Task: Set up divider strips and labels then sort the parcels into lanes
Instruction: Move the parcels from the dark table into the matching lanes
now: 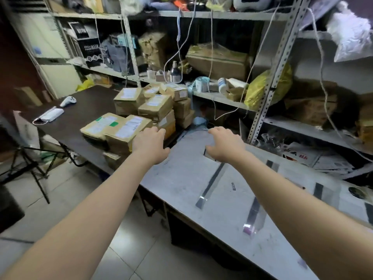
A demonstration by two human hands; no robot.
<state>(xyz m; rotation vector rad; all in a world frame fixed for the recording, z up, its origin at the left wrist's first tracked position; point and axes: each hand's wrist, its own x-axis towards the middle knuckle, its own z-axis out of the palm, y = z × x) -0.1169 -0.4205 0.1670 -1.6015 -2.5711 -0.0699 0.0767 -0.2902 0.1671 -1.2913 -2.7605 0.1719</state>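
A pile of brown cardboard parcels (149,110) with white labels sits on the dark table (80,118). My left hand (150,145) hovers with spread fingers just right of the nearest parcel (125,131), holding nothing. My right hand (224,144) hangs open over the grey worktable (181,182), above the far end of a dark divider strip (212,184). Two more strips (255,211) (317,190) lie further right. A small printed label (233,186) lies between the first two strips.
Metal shelving (270,87) behind both tables holds boxes, a yellow bag (262,87), bottles and hanging cords. A white controller (67,101) and a white power strip (50,115) lie on the dark table. A black tripod (30,168) stands on the tiled floor at left.
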